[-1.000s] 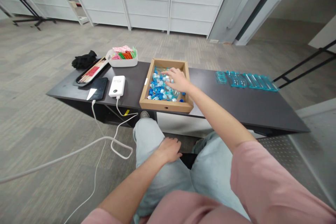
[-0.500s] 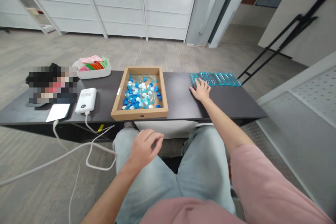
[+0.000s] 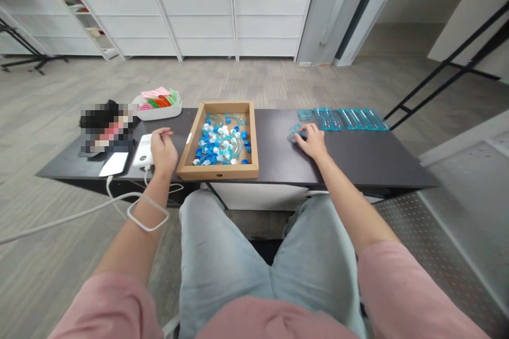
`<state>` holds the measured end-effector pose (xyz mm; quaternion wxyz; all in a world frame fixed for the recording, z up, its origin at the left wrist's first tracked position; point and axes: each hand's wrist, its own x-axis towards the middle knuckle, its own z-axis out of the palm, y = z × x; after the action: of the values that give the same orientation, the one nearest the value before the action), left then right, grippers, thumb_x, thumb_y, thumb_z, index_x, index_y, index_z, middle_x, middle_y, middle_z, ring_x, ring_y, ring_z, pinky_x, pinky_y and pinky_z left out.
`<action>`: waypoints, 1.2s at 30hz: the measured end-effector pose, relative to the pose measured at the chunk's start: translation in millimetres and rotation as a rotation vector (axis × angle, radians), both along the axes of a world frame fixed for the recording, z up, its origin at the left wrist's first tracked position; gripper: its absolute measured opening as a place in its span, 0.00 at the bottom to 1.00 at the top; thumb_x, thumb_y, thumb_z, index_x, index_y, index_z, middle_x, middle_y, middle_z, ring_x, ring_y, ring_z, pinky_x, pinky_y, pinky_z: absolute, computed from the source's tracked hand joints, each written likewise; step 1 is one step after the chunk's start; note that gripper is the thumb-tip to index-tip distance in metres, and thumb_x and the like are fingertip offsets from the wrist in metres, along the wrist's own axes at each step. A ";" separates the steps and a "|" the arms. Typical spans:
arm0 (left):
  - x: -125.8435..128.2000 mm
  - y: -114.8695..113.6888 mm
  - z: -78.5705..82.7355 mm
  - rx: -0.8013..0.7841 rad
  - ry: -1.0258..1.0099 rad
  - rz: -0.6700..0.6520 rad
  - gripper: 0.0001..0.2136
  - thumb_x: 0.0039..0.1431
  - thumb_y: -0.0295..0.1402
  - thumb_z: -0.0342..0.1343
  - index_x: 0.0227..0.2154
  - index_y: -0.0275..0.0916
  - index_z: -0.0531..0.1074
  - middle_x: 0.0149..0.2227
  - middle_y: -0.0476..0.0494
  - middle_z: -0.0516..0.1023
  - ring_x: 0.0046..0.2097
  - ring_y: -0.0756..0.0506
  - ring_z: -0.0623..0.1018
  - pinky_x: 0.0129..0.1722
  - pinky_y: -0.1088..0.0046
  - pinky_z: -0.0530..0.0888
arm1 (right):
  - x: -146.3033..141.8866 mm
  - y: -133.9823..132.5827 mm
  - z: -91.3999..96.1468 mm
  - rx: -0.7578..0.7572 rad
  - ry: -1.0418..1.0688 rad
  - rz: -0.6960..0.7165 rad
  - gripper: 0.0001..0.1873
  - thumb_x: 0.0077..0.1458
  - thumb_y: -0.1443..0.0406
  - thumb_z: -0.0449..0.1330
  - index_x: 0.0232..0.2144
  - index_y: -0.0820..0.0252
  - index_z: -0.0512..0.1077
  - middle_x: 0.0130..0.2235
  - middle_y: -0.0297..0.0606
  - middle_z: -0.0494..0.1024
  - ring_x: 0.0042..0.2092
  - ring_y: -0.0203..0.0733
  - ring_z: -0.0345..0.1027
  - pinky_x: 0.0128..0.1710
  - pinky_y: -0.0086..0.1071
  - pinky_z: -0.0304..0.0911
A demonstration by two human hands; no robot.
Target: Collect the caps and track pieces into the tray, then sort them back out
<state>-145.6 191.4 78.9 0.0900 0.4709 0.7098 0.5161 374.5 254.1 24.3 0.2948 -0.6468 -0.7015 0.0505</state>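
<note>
A cardboard tray (image 3: 186,161) of blue, white and clear plastic pieces sits mid-table on the dark low table (image 3: 358,156). My right hand (image 3: 312,140) rests on the table right of the tray, fingers curled on a clear blue piece (image 3: 295,132) that it has drawn away from the row of clear blue track pieces (image 3: 350,118). My left hand (image 3: 163,151) hovers left of the tray, over a white power bank (image 3: 142,151), fingers loosely curled and holding nothing I can see.
A phone (image 3: 113,163) lies left of the power bank, with white cables (image 3: 79,214) trailing to the floor. A white bin of coloured items (image 3: 157,104) stands at the back left beside a blurred dark object. White cabinets line the far wall.
My left hand rose from my lap to the table by the power bank. My right hand went from the tray to the blue row, then pulled one piece toward me.
</note>
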 end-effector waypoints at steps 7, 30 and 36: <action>-7.7 4.8 -23.2 -0.374 0.278 -0.129 0.06 0.73 0.23 0.54 0.46 0.40 0.71 0.54 0.35 0.81 0.64 0.36 0.78 0.74 0.52 0.71 | -57.8 -15.0 13.8 0.099 0.248 0.329 0.20 0.67 0.51 0.64 0.56 0.52 0.76 0.61 0.54 0.85 0.65 0.63 0.78 0.67 0.57 0.70; -6.9 9.3 -31.5 -0.572 0.620 -0.119 0.22 0.83 0.30 0.44 0.71 0.28 0.71 0.72 0.21 0.76 0.71 0.30 0.78 0.73 0.50 0.74 | -5.2 93.2 0.0 -0.217 -0.181 -0.268 0.47 0.70 0.47 0.64 0.80 0.66 0.63 0.82 0.66 0.61 0.77 0.77 0.54 0.75 0.67 0.53; -7.3 11.3 -38.6 -0.483 0.638 -0.074 0.21 0.78 0.29 0.46 0.66 0.34 0.75 0.66 0.24 0.81 0.67 0.30 0.81 0.69 0.53 0.77 | -13.0 87.1 0.2 -0.081 -0.171 -0.173 0.20 0.72 0.58 0.60 0.60 0.59 0.79 0.67 0.60 0.80 0.69 0.70 0.63 0.69 0.64 0.57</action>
<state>-152.9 202.7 40.3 -0.0084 0.5979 0.7856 0.1590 361.6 341.3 24.5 0.2106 -0.7183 -0.6631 -0.0020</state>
